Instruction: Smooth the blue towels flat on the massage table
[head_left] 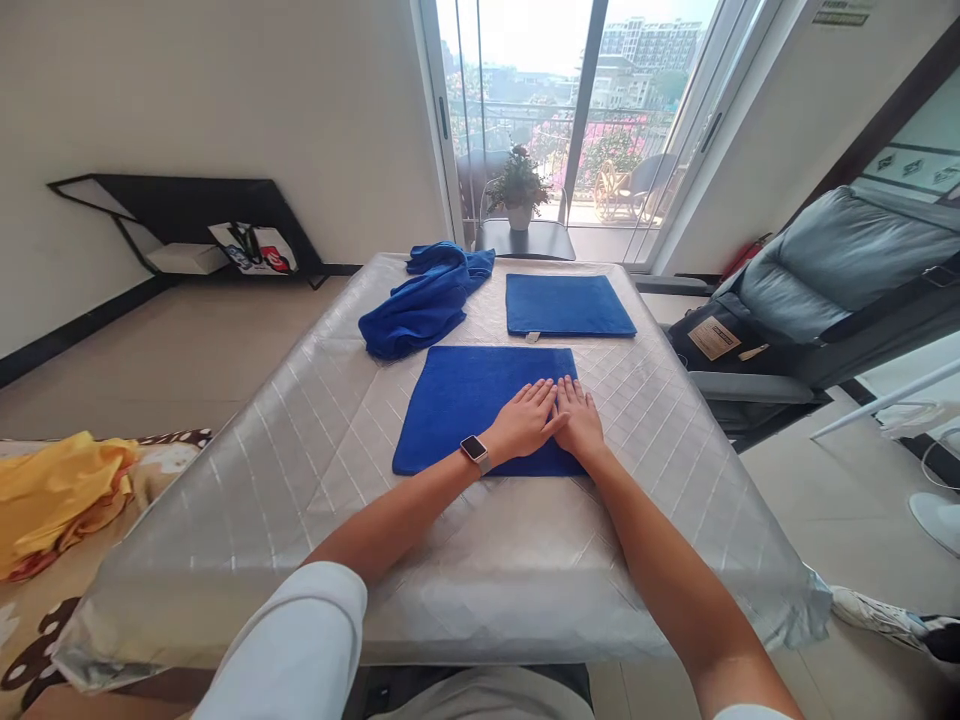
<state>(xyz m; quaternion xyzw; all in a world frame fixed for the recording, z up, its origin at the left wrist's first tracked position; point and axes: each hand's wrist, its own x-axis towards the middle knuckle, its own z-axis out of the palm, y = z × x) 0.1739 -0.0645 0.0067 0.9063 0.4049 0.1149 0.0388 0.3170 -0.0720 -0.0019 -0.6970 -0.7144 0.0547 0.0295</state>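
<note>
A blue towel (457, 410) is spread flat on the table in front of me. My left hand (528, 418), with a watch on its wrist, lies flat on the towel's right part, fingers stretched out. Beside it, my right hand (577, 418) rests flat near the towel's right edge, its fingers also straight. The two hands touch at the thumbs and hold nothing. Farther back on the right is a neatly folded blue towel (570, 305) with a white tag. A crumpled heap of blue cloth (427, 300) sits at the back left.
The table (300, 480) has a shiny quilted cover. A grey recliner chair (795, 310) stands to the right. Beyond the far edge, a potted plant (519, 190) stands on a chair by the sliding glass door. Yellow cloth (60, 495) lies at the left.
</note>
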